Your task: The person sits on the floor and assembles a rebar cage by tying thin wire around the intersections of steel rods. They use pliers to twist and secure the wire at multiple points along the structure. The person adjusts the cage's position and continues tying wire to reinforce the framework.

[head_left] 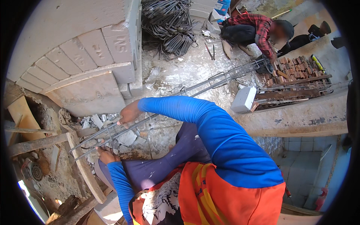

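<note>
Orange shirt [240, 202] nearest; right hand [129, 112] grips one steel cage [184, 90]; left hand [107, 154] touches its left end, closure unclear; far left, at least three pale blocks [96, 48] bear lettering.

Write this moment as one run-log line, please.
left hand: at rebar cage, near end; right hand: on rebar cage; co-worker: crouching, far end
</note>
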Tool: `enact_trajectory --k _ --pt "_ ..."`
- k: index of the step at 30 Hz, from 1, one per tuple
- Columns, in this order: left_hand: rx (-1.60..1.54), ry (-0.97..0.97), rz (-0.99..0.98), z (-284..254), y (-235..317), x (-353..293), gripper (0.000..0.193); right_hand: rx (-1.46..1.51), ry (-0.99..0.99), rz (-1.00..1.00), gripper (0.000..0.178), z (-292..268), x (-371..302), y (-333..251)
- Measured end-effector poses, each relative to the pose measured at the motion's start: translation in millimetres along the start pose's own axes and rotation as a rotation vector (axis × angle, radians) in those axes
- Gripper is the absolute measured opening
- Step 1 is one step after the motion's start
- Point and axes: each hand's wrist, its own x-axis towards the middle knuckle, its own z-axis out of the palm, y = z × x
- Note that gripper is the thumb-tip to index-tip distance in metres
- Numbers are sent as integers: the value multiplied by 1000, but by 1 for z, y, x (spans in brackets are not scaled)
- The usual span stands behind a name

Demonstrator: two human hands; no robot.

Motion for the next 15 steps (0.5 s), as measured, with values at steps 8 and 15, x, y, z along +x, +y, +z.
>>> enact_trajectory --k 8,15 --pt "211 529 204 69 5 -37 39 -433 745 -109 34 62 -7 -6" --pt "-161 487 277 102 28 -63 24 -457 699 -61 37 61 -13 -24"
